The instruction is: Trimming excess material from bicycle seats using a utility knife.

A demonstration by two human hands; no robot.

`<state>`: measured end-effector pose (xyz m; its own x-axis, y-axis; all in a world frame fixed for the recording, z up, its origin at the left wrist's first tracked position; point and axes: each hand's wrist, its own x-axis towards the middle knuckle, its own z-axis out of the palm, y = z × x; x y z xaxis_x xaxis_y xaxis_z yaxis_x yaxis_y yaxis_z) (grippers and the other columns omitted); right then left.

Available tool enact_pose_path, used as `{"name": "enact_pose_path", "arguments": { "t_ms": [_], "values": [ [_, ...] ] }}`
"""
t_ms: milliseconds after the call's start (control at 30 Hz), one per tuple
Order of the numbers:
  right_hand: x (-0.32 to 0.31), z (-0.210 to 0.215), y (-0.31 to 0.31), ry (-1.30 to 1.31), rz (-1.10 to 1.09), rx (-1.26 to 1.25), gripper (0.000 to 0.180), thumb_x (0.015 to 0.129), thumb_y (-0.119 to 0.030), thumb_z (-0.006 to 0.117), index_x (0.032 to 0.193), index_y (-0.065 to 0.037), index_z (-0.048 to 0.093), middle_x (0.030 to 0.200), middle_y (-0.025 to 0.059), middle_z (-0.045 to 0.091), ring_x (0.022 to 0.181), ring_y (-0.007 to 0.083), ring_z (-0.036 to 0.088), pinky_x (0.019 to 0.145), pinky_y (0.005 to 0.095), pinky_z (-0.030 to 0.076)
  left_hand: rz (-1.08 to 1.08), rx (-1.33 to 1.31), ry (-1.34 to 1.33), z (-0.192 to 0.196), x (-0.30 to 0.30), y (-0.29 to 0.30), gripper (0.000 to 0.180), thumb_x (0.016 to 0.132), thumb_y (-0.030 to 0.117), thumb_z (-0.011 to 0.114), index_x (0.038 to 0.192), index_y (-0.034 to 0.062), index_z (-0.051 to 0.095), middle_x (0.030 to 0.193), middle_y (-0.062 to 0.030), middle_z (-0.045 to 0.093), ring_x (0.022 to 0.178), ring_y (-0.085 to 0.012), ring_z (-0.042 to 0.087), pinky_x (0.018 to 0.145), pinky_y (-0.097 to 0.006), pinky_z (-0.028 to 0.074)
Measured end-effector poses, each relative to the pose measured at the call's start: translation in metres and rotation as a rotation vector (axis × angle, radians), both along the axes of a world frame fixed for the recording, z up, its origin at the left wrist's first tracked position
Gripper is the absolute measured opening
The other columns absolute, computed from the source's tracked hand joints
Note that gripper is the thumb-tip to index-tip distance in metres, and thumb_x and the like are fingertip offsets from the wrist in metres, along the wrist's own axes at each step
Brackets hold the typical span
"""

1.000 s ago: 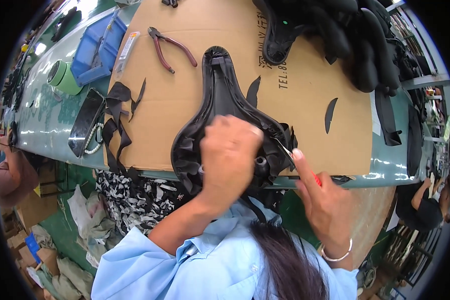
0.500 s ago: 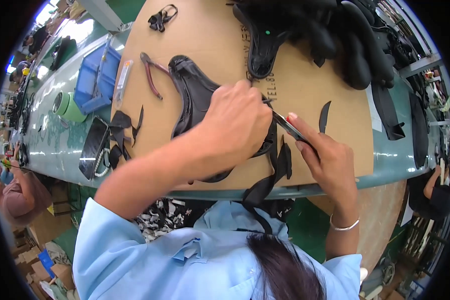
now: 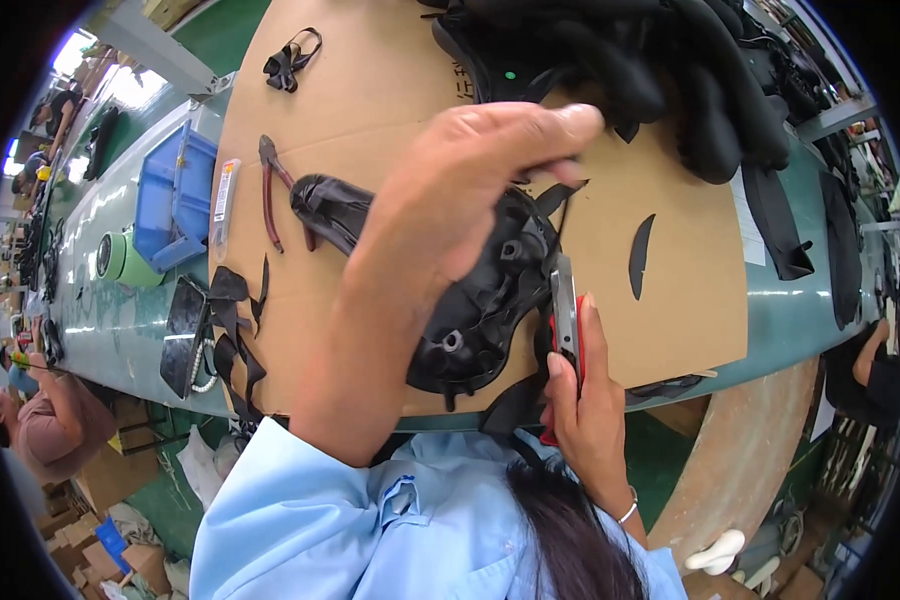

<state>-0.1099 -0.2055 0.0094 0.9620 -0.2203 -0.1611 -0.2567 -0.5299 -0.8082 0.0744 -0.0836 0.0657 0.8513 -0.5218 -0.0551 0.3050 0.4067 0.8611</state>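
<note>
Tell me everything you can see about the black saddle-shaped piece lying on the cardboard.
The black saddle-shaped piece lies underside up on the brown cardboard sheet, narrow nose toward the pliers. It looks like moulded plastic, glossy, with round bosses and ribs, and thin black covering wrapped over its edges. The left hand pulls up a strip at its far edge; the right hand holds a red-handled cutter against its right side.

Black saddle [image 3: 470, 300]; red-handled knife [image 3: 567, 330]; brown cardboard [image 3: 390, 90]; blue tray [image 3: 170, 200].

Lighting: bright, even overhead light; glare on the green table [image 3: 130, 330] at left, windows blown out far left. Strong fisheye bending, black rim. Raised left hand [image 3: 470, 190] slightly blurred.
</note>
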Motion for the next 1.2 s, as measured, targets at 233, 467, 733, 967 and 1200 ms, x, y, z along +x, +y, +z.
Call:
{"name": "enact_pose_path", "arguments": {
  "t_ms": [233,467,733,967,1200],
  "values": [
    [0.0,0.029,0.018,0.198,-0.19,0.334,0.057,0.096,-0.013,0.05,0.147,-0.005,0.025,0.102,0.0239,0.064,0.058,0.0338,0.062,0.055,0.0399,0.049,-0.062,-0.84,-0.186,-0.032,0.005,-0.003,0.037,0.098,0.036,0.051,0.09,0.0025,0.063,0.106,-0.0058,0.052,0.097,-0.0138,0.051,0.07,-0.028,0.041],
    [0.011,0.022,-0.005,-0.12,0.181,-0.223,0.048,0.09,-0.013,0.058,0.137,-0.007,0.047,0.113,0.0224,0.063,0.082,0.0395,0.067,0.069,0.0384,0.053,0.252,0.648,-0.903,-0.002,-0.015,0.028,0.028,0.089,0.033,0.063,0.085,0.0052,0.062,0.069,-0.0032,0.058,0.053,-0.0121,0.05,0.05,-0.027,0.041],
    [0.005,0.009,-0.023,-0.187,-0.004,0.059,0.048,0.089,-0.012,0.059,0.136,-0.008,0.049,0.113,0.0191,0.065,0.082,0.0307,0.069,0.07,0.033,0.053,-0.123,0.919,-1.136,-0.053,-0.034,0.042,0.027,0.075,0.025,0.073,0.065,0.0025,0.062,0.061,-0.0079,0.055,0.069,-0.0251,0.048,0.065,-0.036,0.04],
    [0.002,0.019,-0.028,0.042,0.145,0.102,0.046,0.088,-0.009,0.061,0.133,-0.006,0.052,0.111,0.0182,0.065,0.077,0.0294,0.066,0.074,0.0316,0.05,-0.198,0.646,-0.638,-0.053,-0.026,0.04,0.031,0.079,0.023,0.07,0.061,0.0003,0.06,0.059,-0.0046,0.053,0.067,-0.0175,0.045,0.059,-0.031,0.037],
    [-0.048,0.031,-0.002,0.083,0.116,-0.025,0.053,0.087,-0.009,0.062,0.138,-0.004,0.046,0.101,0.0194,0.067,0.066,0.0317,0.066,0.06,0.0327,0.051,0.106,-0.412,-0.022,-0.071,-0.02,0.048,0.023,0.087,0.011,0.056,0.066,0.0011,0.056,0.069,-0.0032,0.047,0.071,-0.0113,0.042,0.066,-0.026,0.036]
  ]
}}
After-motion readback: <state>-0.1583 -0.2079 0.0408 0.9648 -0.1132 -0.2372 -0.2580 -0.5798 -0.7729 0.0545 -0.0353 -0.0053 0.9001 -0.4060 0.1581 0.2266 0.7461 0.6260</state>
